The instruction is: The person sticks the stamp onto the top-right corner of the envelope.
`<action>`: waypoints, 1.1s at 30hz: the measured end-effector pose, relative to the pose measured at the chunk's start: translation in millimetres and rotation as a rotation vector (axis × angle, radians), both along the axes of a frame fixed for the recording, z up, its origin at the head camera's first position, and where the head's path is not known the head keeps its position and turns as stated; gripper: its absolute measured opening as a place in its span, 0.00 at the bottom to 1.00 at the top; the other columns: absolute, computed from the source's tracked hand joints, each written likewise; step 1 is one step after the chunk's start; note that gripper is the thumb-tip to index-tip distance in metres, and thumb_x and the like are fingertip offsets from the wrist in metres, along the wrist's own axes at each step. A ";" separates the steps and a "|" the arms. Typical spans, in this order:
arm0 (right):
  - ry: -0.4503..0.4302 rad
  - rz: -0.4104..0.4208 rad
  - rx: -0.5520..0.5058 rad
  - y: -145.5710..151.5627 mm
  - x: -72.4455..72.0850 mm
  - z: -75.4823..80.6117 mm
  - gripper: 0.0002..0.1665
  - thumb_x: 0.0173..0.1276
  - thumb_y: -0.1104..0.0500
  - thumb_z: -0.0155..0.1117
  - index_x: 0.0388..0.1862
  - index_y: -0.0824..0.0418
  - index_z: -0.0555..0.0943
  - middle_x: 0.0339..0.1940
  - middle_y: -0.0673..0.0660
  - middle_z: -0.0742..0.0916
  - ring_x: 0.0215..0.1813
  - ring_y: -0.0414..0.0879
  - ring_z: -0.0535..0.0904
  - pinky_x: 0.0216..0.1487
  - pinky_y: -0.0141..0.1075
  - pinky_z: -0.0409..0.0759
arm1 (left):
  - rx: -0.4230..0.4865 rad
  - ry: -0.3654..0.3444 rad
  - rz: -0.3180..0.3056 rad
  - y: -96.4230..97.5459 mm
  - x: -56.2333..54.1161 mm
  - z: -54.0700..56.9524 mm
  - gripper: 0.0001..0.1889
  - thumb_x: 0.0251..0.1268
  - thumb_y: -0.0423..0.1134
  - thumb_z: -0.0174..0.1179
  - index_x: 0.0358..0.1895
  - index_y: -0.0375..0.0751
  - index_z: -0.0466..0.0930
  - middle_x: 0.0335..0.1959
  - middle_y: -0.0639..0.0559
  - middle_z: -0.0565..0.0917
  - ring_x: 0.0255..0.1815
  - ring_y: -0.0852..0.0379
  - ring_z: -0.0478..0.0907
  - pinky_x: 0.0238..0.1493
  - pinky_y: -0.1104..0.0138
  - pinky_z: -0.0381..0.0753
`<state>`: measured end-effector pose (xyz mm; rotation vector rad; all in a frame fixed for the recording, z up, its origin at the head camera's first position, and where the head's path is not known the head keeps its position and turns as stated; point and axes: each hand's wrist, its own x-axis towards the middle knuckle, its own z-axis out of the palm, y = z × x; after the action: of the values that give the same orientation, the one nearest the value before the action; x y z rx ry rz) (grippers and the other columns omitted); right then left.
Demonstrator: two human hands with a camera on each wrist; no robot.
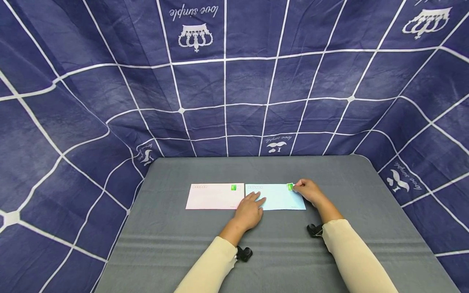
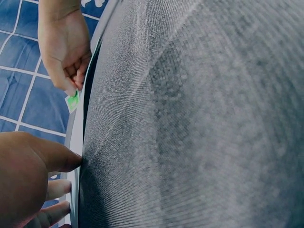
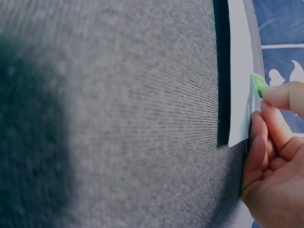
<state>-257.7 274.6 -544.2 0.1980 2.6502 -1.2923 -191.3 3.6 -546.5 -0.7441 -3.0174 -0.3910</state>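
Observation:
A light blue envelope lies flat on the grey table. My left hand rests on its left end with the fingers spread. Between thumb and forefinger, my right hand pinches a small green postage stamp at the envelope's upper right corner. The right wrist view shows the green stamp tilted up at the thumb tip, beside the envelope; whether its lower edge touches the paper I cannot tell. Left of the blue envelope lies a pink envelope, bearing a similar green stamp near its upper right corner.
The grey cloth-covered table extends around both envelopes. A dark blue curtain with white lines hangs behind the table and at both sides. Each forearm wears a black wrist camera close to the tabletop.

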 end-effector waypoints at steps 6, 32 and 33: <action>0.035 -0.007 0.042 -3.6 3.4 0.1 0.09 0.67 0.58 0.62 0.35 0.64 0.77 0.28 0.52 0.78 0.32 0.44 0.72 0.34 0.34 0.69 | 0.000 -0.006 -0.004 0.9 -0.7 -0.8 0.22 0.74 0.43 0.55 0.69 0.53 0.77 0.74 0.50 0.74 0.76 0.49 0.68 0.74 0.57 0.69; 0.142 0.031 0.068 -4.9 2.4 -8.3 0.10 0.65 0.60 0.65 0.38 0.65 0.76 0.30 0.54 0.79 0.32 0.42 0.73 0.35 0.33 0.71 | 0.002 0.043 -0.029 -0.9 -2.7 -3.6 0.22 0.72 0.43 0.57 0.67 0.51 0.78 0.72 0.48 0.76 0.74 0.48 0.71 0.73 0.58 0.71; 0.161 0.042 0.058 -4.9 2.8 -8.5 0.11 0.65 0.61 0.66 0.40 0.66 0.76 0.31 0.55 0.80 0.33 0.42 0.73 0.36 0.32 0.71 | -0.002 0.047 -0.029 -1.0 -3.2 -3.8 0.22 0.72 0.43 0.57 0.67 0.51 0.79 0.72 0.49 0.76 0.74 0.48 0.71 0.73 0.58 0.71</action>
<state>-255.0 269.6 -552.7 0.0473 2.8117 -1.2687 -194.4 2.6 -550.3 -0.7870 -2.9664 -0.3661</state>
